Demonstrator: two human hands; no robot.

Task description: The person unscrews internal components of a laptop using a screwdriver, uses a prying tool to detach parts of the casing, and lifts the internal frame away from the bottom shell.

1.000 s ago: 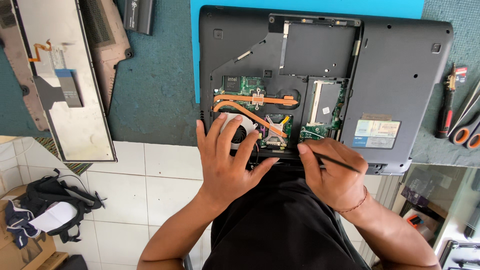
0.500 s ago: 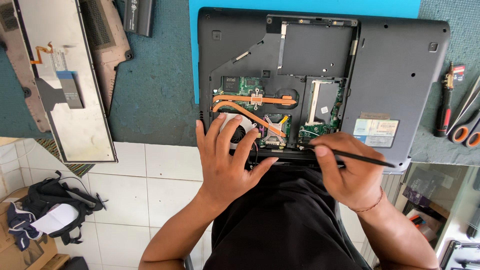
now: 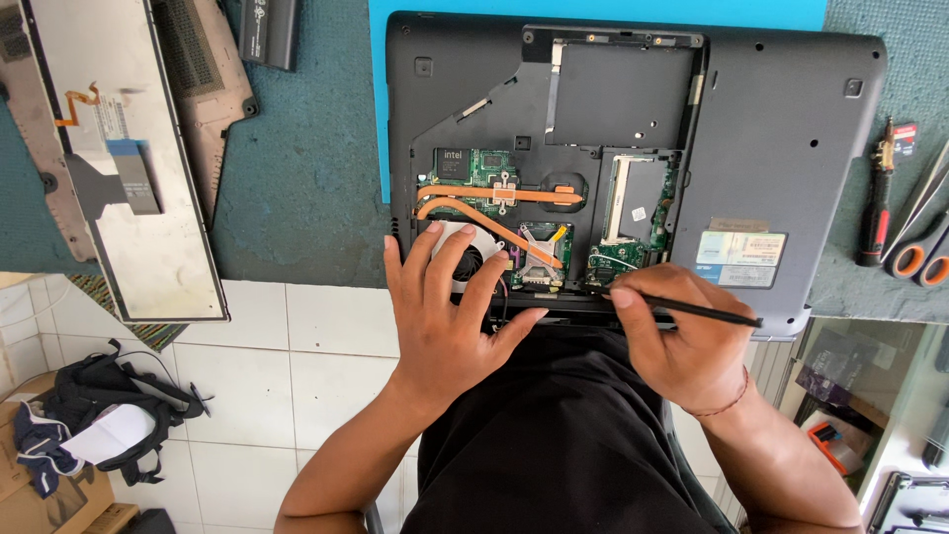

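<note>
An upturned black laptop [image 3: 781,148] lies on a teal mat [image 3: 306,178], its bottom cover off, showing copper heat pipes [image 3: 494,198], a fan and green circuit boards. My left hand [image 3: 450,316] rests flat on the laptop's near edge, fingers spread over the fan [image 3: 465,259]. My right hand [image 3: 682,336] holds a thin black tool [image 3: 707,312] like a pen, its tip at the laptop's front edge by the small green board [image 3: 623,259].
A detached keyboard [image 3: 129,158] and a brown cover panel [image 3: 213,89] lie at the left, a black battery [image 3: 269,30] above. A screwdriver [image 3: 875,198] and orange-handled pliers [image 3: 919,247] sit at the right. A black bag [image 3: 109,415] lies on the tiled floor.
My right hand has shifted slightly along the laptop's front edge, and the black tool now points out to the right. My left hand has stayed on the fan.
</note>
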